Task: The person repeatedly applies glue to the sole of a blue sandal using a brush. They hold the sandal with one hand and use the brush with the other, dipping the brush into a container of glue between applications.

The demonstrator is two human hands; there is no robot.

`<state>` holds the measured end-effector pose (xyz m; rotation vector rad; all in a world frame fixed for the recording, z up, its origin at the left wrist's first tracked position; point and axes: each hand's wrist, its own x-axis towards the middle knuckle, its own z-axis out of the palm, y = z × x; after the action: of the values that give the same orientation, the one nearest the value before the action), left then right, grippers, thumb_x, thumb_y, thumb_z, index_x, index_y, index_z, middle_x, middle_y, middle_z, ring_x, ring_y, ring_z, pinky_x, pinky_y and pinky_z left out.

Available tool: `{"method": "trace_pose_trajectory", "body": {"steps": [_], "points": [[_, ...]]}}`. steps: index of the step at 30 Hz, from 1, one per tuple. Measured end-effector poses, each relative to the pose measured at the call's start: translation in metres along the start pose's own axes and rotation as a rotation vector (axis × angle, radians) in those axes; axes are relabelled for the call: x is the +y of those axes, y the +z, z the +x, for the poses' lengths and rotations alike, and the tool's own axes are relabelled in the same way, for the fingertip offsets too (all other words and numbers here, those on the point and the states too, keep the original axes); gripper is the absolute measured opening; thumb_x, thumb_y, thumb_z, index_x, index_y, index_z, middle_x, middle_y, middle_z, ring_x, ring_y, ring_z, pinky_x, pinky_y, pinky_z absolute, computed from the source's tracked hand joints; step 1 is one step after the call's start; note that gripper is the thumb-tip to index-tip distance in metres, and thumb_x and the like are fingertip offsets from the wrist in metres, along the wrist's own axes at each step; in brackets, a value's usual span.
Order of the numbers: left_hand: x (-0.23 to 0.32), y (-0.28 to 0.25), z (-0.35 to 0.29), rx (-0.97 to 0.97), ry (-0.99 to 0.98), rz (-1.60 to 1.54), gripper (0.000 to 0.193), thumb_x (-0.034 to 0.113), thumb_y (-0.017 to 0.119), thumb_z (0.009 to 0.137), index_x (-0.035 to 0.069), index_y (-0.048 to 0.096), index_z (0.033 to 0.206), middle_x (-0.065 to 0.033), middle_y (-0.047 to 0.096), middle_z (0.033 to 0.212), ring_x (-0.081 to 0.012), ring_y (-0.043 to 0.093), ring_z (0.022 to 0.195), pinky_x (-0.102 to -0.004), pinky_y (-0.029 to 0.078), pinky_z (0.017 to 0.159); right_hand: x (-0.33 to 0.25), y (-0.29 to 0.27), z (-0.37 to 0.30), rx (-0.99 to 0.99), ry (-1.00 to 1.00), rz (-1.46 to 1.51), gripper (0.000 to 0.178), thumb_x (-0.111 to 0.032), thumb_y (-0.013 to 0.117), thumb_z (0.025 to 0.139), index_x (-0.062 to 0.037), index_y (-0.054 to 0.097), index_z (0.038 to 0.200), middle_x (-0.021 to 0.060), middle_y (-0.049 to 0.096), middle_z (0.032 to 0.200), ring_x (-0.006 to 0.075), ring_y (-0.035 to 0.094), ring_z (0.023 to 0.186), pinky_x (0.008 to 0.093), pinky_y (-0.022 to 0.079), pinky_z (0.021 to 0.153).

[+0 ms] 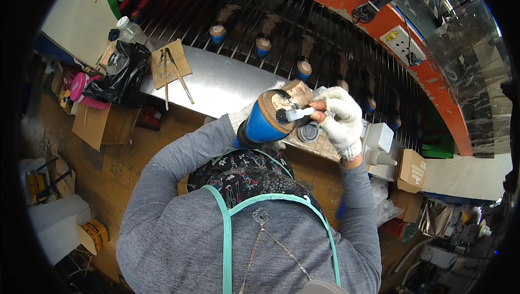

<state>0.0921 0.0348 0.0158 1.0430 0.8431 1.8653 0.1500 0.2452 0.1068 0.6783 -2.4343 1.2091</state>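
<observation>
My left hand point(239, 119), in a white knit glove, grips a blue shoe upper on its last point(264, 124) from behind. The shoe is held bottom up, with the tan insole board point(279, 100) facing me; most of that hand's fingers are hidden. Between bare fingertips, my gloved right hand point(342, 116) pinches a small brush with a whitish handle point(298, 114). Its dark bristles touch the edge of the heel end. Just below the brush sits a small round grey pot point(309, 132) on a board at the bench edge.
Similar blue shoes point(263, 46) stand on the rod conveyor point(238, 28) ahead. Two brushes point(179, 74) lie on cardboard on the metal ledge point(216, 74), left. A black plastic bag point(127, 72) and a clear bottle point(130, 30) are farther left. A white nozzle bottle point(379, 157) lies right.
</observation>
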Motion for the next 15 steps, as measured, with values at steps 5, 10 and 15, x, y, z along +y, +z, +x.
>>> {"method": "trace_pose_trajectory", "body": {"steps": [5,10,15], "points": [[-0.004,0.041,-0.03,0.275,-0.066,-0.523,0.055,0.031,0.059,0.101,0.002,0.041,0.144,-0.0192,0.057,0.131,-0.0245,0.063,0.114,-0.0346,0.057,0.096,0.004,-0.005,0.019,-0.158,-0.023,0.023,0.024,-0.015,0.085,0.066,-0.0079,0.079,0.088,0.0072,0.071,0.097,0.0236,0.065,0.094,0.035,0.052,0.082],[-0.005,0.06,-0.04,0.72,-0.149,-0.087,0.058,0.036,0.058,0.1,0.002,0.041,0.145,-0.0204,0.057,0.132,-0.0267,0.063,0.115,-0.0377,0.057,0.096,0.008,-0.004,0.029,-0.264,-0.035,-0.002,0.022,-0.017,0.083,0.07,-0.0034,0.077,0.087,0.0087,0.071,0.09,0.0236,0.065,0.087,0.0353,0.051,0.075],[-0.005,0.062,-0.032,0.696,-0.132,-0.013,0.062,0.041,0.056,0.1,0.002,0.041,0.146,-0.0217,0.057,0.133,-0.0289,0.063,0.116,-0.0409,0.057,0.096,0.008,0.0,0.033,-0.301,-0.044,0.02,0.022,-0.018,0.082,0.069,-0.0025,0.077,0.083,0.0085,0.069,0.088,0.024,0.064,0.088,0.0357,0.05,0.075]]}}
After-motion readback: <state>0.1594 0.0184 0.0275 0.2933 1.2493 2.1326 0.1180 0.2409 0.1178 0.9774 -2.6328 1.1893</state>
